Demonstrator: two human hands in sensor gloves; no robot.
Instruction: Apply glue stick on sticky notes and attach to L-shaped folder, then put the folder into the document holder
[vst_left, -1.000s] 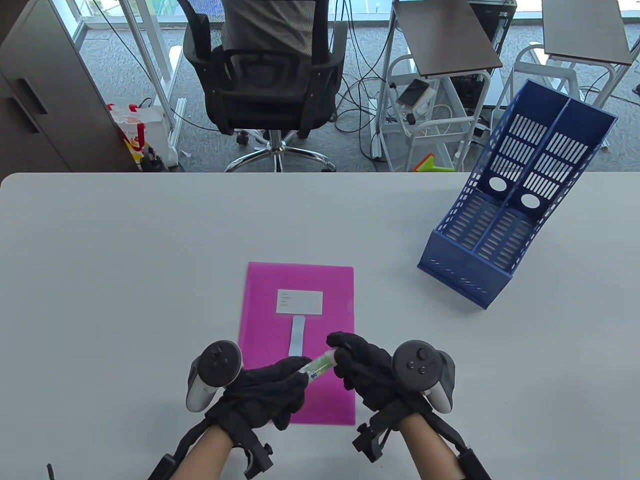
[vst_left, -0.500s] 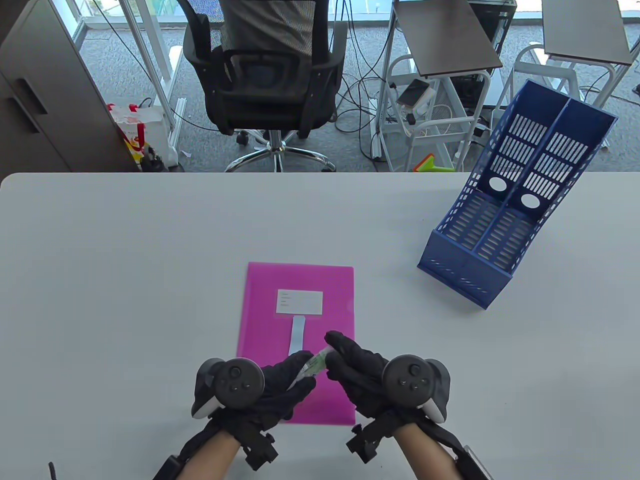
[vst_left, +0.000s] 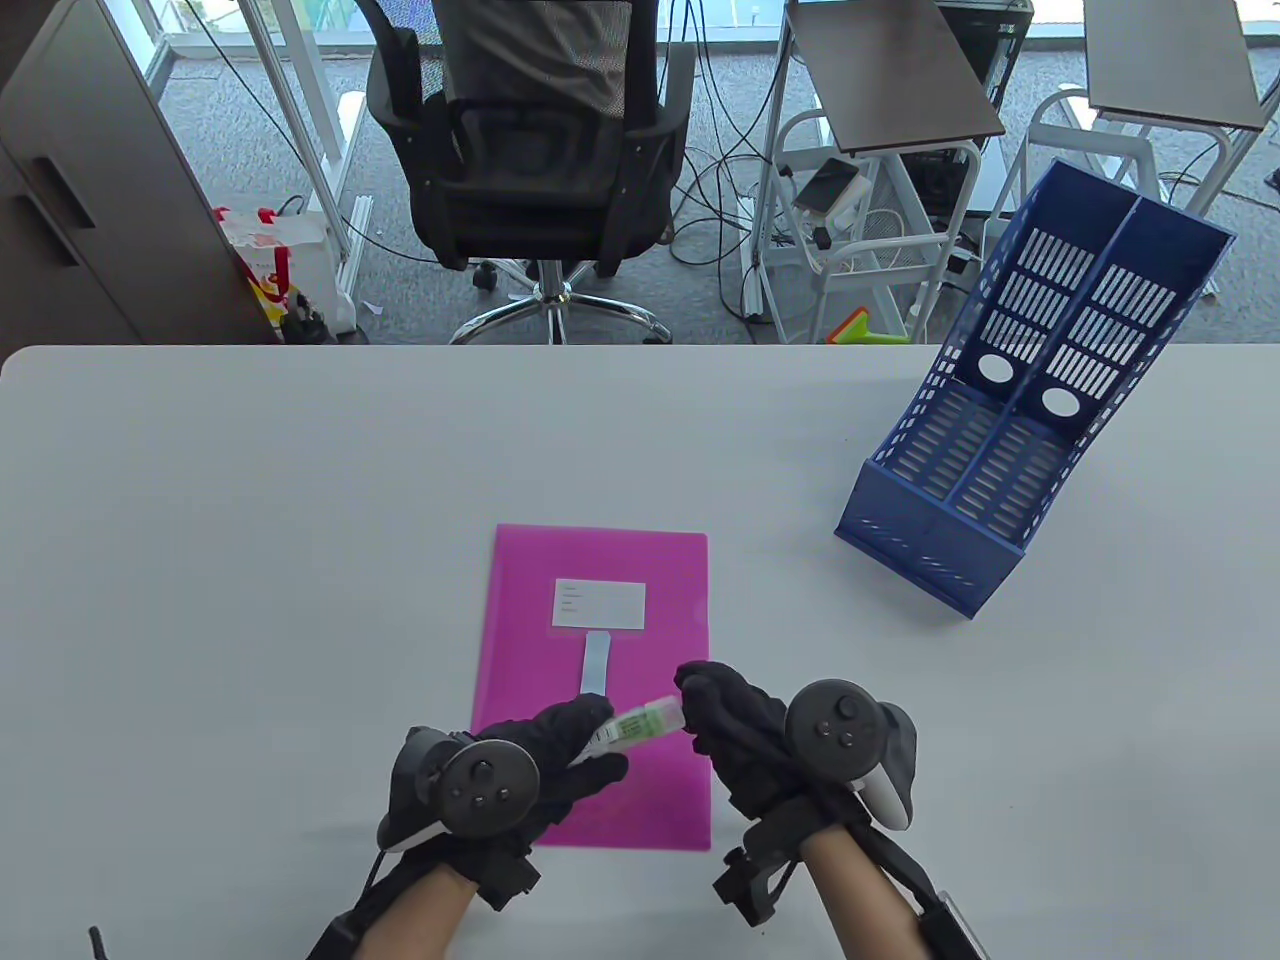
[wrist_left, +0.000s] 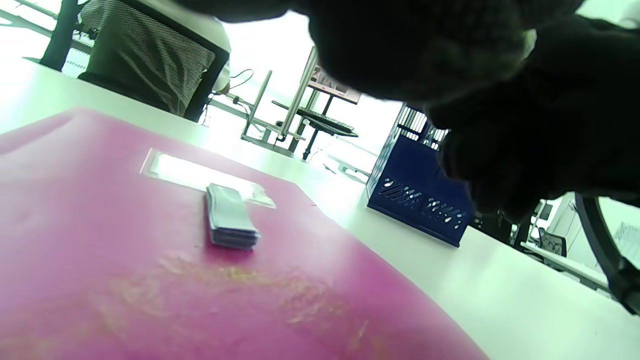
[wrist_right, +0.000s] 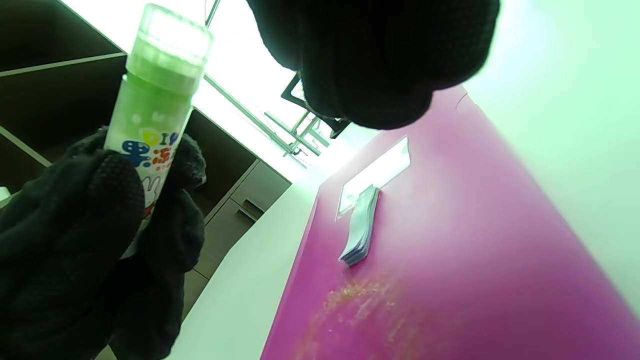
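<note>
Green glue stick (vst_left: 640, 722) pinched in left hand (vst_left: 545, 765); right hand (vst_left: 745, 735) curled at its cap — grip impossible to tell. Could slip mid-twist — smearing pink folder (vst_left: 600, 560), missing sticky notes (vst_left: 596, 662).

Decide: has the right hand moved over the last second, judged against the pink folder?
Yes. The right hand has shifted slightly rightward, off toward the pink folder's right edge.
</note>
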